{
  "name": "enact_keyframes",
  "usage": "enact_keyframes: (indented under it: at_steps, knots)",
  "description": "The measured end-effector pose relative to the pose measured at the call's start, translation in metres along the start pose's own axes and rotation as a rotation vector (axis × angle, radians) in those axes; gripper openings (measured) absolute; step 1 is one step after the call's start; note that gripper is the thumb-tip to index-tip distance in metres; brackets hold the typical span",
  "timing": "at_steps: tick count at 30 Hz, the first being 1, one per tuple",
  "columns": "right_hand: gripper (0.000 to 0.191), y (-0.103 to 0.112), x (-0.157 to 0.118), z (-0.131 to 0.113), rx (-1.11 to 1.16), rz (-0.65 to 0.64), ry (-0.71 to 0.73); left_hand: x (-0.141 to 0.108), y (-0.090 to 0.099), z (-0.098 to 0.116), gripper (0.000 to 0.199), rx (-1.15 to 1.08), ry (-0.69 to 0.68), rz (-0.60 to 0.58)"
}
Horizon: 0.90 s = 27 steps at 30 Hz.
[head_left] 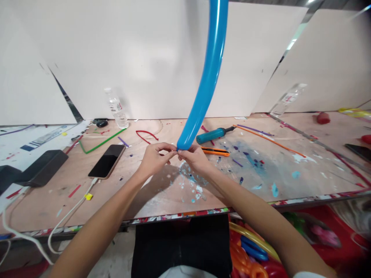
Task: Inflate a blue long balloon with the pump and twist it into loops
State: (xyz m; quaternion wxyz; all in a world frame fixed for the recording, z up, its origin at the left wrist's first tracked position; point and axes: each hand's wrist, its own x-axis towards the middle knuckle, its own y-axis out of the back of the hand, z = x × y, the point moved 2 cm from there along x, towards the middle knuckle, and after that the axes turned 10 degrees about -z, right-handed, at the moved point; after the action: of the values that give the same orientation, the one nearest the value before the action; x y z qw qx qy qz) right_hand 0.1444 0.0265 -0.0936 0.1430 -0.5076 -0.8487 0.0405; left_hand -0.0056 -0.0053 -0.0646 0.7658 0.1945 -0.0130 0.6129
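A long blue modelling balloon (207, 81), blown up, rises from my hands and runs out of the top of the view. Its lower end is pinched between my two hands above the table. My left hand (158, 157) grips the small neck of the balloon between thumb and forefinger. On the other side, my right hand (195, 157) pinches the same end, fingertips touching those of the left. Just behind the right hand lie a blue hand pump (211, 136) with a dark nozzle and an orange utility knife (216, 151), partly covered by that hand.
A phone (106, 162) on a white charging cable (77, 204) lies left, near a black box (45, 168). Water bottles (116, 109) (289, 100) stand by the white panel (139, 58). Uninflated green (101, 142), red (145, 135) and orange (269, 139) balloons lie around. Inflated balloons (252, 247) fill the space below right.
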Motion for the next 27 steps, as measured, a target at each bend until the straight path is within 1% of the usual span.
enact_keyframes:
  at_steps: [4, 8, 12, 15, 20, 22, 24, 27]
  knots:
    - [0.010, 0.0030, 0.0003, 0.0030, 0.009, -0.005, 0.033, -0.0010, -0.0019, -0.0003, 0.023, -0.014, -0.012, 0.029]
    - [0.010, 0.0065, 0.0005, 0.0042, -0.049, -0.001, 0.024, -0.0035, -0.0037, 0.0001, 0.022, 0.095, -0.020, 0.035]
    - [0.014, 0.0061, -0.0010, -0.0020, -0.159, 0.034, 0.014, -0.0048, -0.0054, 0.0013, 0.023, 0.193, -0.047, 0.066]
    - [0.013, 0.0046, -0.0017, -0.0040, -0.186, 0.024, 0.024, -0.0032, -0.0054, 0.0000, 0.023, 0.159, -0.035, 0.053]
    - [0.011, 0.0054, 0.0002, 0.0041, -0.043, -0.009, 0.029, 0.0019, -0.0047, -0.0059, 0.026, -0.103, 0.008, -0.013]
    - [0.011, 0.0061, 0.0007, 0.0054, 0.011, -0.004, 0.032, 0.0026, -0.0054, -0.0068, 0.028, -0.197, 0.018, -0.036]
    - [0.010, 0.0059, 0.0003, 0.0039, 0.045, 0.003, 0.027, 0.0020, -0.0063, -0.0056, 0.028, -0.206, 0.001, -0.046]
    - [0.010, 0.0026, -0.0016, -0.0013, 0.121, -0.024, 0.015, -0.0007, -0.0071, -0.0025, 0.029, -0.097, -0.052, -0.039]
